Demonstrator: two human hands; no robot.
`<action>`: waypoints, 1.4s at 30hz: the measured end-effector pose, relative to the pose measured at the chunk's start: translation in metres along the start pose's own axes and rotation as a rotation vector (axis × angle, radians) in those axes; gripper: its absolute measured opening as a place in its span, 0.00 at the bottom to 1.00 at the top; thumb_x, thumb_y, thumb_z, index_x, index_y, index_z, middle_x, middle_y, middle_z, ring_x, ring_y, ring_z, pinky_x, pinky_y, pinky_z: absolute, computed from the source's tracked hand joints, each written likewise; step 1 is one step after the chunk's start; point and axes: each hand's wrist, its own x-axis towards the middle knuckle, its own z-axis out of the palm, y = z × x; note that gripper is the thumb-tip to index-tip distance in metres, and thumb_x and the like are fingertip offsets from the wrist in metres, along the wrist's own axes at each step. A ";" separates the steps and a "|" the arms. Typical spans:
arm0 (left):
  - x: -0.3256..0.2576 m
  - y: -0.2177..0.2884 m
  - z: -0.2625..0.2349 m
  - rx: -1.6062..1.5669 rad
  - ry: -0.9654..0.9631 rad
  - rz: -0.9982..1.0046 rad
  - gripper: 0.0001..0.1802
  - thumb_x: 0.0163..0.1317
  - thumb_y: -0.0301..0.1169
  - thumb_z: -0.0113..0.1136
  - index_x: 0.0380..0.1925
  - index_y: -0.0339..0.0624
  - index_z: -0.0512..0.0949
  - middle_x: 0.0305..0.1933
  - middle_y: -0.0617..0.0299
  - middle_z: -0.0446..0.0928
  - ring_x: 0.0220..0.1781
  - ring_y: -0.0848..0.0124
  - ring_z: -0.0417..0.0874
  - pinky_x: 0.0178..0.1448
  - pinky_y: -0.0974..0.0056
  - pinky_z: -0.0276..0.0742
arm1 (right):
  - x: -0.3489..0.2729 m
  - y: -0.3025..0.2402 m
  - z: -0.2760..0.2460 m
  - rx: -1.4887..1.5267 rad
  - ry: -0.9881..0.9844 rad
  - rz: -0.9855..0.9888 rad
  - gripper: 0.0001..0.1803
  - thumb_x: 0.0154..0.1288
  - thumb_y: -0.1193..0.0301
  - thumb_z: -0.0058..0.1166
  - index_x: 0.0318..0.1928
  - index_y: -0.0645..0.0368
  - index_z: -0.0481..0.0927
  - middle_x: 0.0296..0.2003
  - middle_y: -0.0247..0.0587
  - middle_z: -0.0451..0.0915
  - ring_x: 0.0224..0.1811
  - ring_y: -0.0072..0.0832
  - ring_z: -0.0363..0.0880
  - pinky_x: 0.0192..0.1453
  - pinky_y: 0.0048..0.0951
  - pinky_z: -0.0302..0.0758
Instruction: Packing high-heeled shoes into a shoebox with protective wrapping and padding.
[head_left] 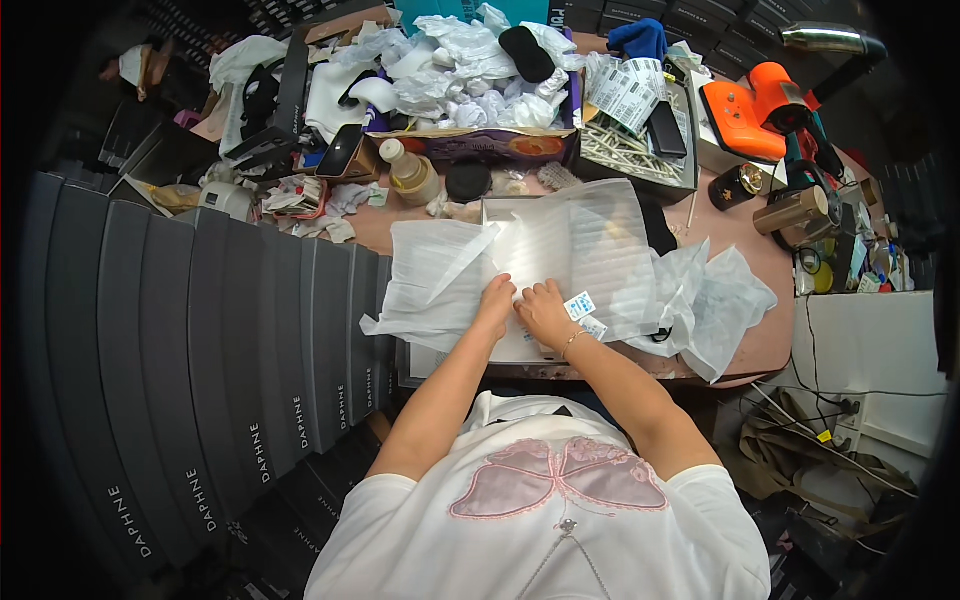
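White tissue paper (610, 250) spreads over an open pale box (425, 362) at the table's front edge, with flaps hanging out to the left and right. My left hand (494, 305) is closed, its fingers bent onto the paper in the middle of the box. Close beside it, my right hand (547, 314) has its fingers curled down on the same paper, fingertips partly hidden. Small white packets with blue print (579, 306) lie by my right wrist. What lies under the paper is mostly covered.
Stacked dark grey shoeboxes (220, 330) wall in the left side. Behind stand a bottle (408, 172), a purple carton of crumpled paper (470, 145) and a tray of white sticks (630, 155). An orange device (745, 120) and crumpled clear wrapping (725, 310) are at the right.
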 end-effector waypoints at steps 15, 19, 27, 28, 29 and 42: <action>-0.008 0.017 0.002 -0.131 0.017 -0.116 0.27 0.66 0.43 0.48 0.59 0.36 0.68 0.51 0.55 0.72 0.51 0.67 0.71 0.55 0.61 0.67 | -0.005 -0.020 -0.014 0.441 0.292 0.074 0.05 0.57 0.68 0.54 0.31 0.55 0.79 0.29 0.42 0.77 0.34 0.39 0.76 0.39 0.40 0.69; 0.003 0.004 0.000 -0.068 -0.022 -0.024 0.29 0.68 0.47 0.48 0.59 0.34 0.68 0.57 0.55 0.72 0.55 0.67 0.71 0.60 0.62 0.66 | -0.054 -0.012 -0.086 0.859 0.355 0.315 0.07 0.55 0.70 0.56 0.27 0.61 0.76 0.27 0.49 0.77 0.33 0.48 0.77 0.37 0.44 0.72; -0.062 0.046 0.028 0.358 -0.046 0.636 0.19 0.67 0.32 0.53 0.55 0.34 0.73 0.56 0.51 0.74 0.61 0.63 0.73 0.63 0.60 0.68 | -0.246 0.075 -0.124 0.382 0.140 0.768 0.18 0.50 0.73 0.59 0.44 0.56 0.79 0.45 0.47 0.78 0.47 0.45 0.77 0.45 0.41 0.74; -0.069 0.055 0.034 0.377 -0.041 0.704 0.19 0.67 0.31 0.54 0.55 0.34 0.73 0.55 0.51 0.75 0.62 0.63 0.72 0.63 0.61 0.67 | -0.240 0.081 -0.123 0.310 0.477 0.834 0.22 0.49 0.75 0.59 0.49 0.54 0.79 0.49 0.46 0.77 0.50 0.44 0.76 0.47 0.41 0.74; -0.078 0.065 0.045 0.466 -0.104 0.778 0.19 0.65 0.30 0.54 0.55 0.34 0.73 0.56 0.50 0.74 0.61 0.59 0.72 0.64 0.59 0.67 | -0.227 0.090 -0.110 0.167 0.441 0.823 0.26 0.48 0.76 0.58 0.52 0.53 0.76 0.53 0.45 0.73 0.53 0.43 0.74 0.49 0.41 0.72; -0.001 0.015 0.152 1.612 -0.737 0.729 0.17 0.60 0.40 0.54 0.36 0.38 0.82 0.50 0.52 0.79 0.56 0.52 0.75 0.66 0.40 0.59 | -0.193 0.168 -0.134 0.575 0.625 0.631 0.14 0.53 0.80 0.46 0.41 0.61 0.76 0.34 0.52 0.80 0.41 0.52 0.78 0.47 0.42 0.75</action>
